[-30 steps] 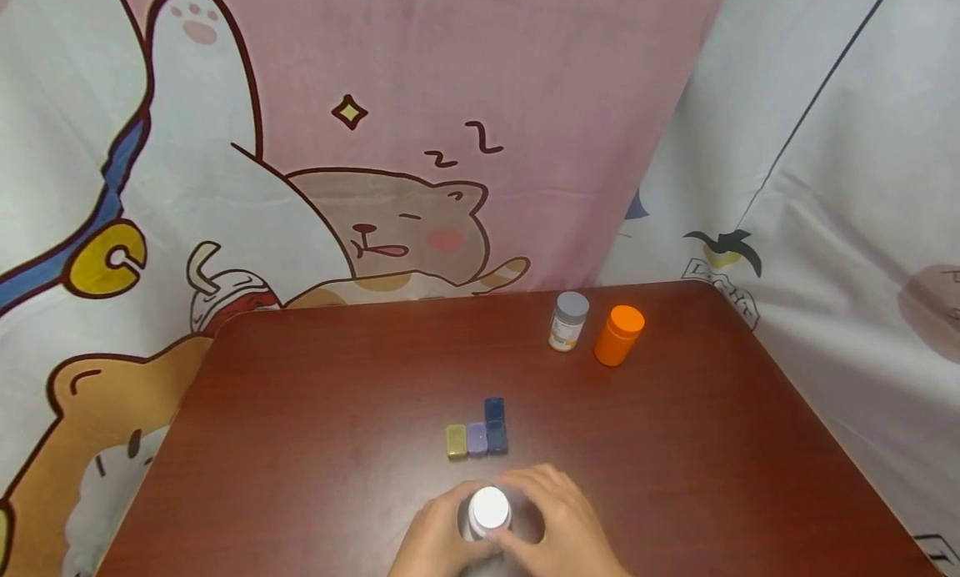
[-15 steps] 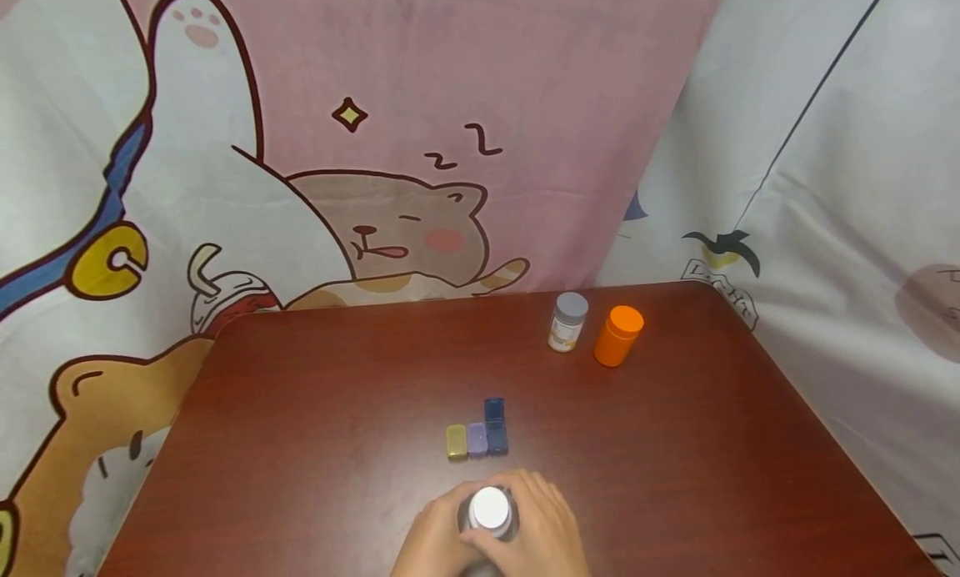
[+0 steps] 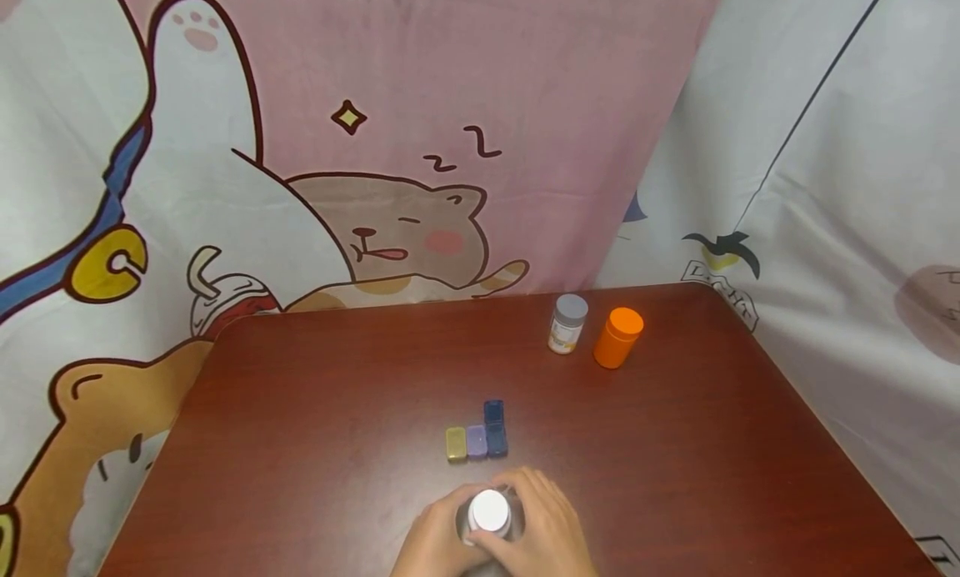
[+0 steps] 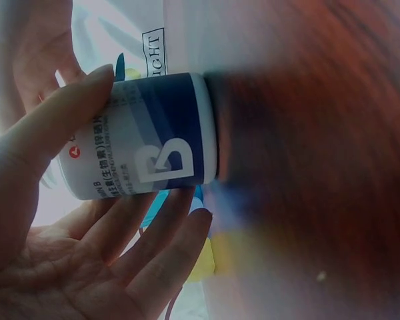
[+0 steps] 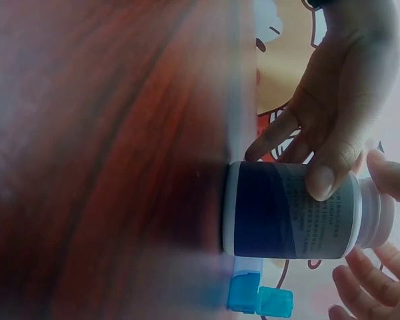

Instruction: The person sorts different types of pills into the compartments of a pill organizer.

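A white pill bottle (image 4: 140, 137) with a dark blue label band and a large "B" stands upright on the table, near the front in the head view. My left hand (image 3: 433, 537) grips its body, thumb on one side and fingers on the other. Around the white cap (image 3: 490, 510), my right hand (image 3: 549, 523) has its thumb at the near side and its fingers curled at the far side. The cap (image 5: 378, 213) still sits on the bottle neck in the right wrist view. Just beyond the hands lies a small pill box (image 3: 477, 442) with yellow, purple and dark blue compartments; the blue lid stands open.
Towards the back right of the brown table (image 3: 322, 393) stand a white bottle with a grey cap (image 3: 567, 324) and an orange bottle (image 3: 618, 338). A printed cartoon cloth (image 3: 420, 143) hangs behind the table.
My right hand has turned about the cap, its wrist swinging inward and then slightly back out. The left hand keeps its grip, and the bottle stays in place.
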Tool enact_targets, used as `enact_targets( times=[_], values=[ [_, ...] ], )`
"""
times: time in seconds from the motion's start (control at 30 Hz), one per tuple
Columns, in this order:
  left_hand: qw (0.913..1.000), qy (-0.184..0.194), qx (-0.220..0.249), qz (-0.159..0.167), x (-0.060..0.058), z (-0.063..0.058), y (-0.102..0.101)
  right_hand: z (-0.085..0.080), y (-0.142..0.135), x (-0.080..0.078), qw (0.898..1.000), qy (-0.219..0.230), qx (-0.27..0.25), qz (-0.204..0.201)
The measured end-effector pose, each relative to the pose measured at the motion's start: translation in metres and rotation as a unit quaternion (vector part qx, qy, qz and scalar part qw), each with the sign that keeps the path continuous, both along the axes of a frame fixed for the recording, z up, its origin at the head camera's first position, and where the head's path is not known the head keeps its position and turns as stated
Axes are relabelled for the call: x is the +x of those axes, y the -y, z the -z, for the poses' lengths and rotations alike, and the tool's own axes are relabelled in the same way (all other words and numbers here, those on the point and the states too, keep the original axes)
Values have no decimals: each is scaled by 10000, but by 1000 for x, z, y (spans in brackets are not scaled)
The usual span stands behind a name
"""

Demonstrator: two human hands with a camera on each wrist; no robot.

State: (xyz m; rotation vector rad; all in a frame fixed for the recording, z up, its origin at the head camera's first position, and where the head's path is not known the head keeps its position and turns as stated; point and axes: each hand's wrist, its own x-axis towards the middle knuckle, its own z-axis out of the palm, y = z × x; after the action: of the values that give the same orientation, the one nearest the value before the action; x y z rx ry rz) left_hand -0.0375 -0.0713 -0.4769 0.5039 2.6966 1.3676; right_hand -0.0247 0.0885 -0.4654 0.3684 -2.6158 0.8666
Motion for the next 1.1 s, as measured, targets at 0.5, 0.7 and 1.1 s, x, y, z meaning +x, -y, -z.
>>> enact_targets(
  times=[0.5, 0.7, 1.1],
  values=[
    [9999, 23, 82, 56, -1, 3, 1, 6, -15, -8, 9839, -62, -966, -1502],
    [9999, 13, 54, 129, -1, 2, 2, 0, -28, -20, 9684, 62, -619, -2414],
    [9999, 116, -99, 30, -1, 1, 3, -14, -42, -40, 9307, 692, -73, -3591]
  ],
)
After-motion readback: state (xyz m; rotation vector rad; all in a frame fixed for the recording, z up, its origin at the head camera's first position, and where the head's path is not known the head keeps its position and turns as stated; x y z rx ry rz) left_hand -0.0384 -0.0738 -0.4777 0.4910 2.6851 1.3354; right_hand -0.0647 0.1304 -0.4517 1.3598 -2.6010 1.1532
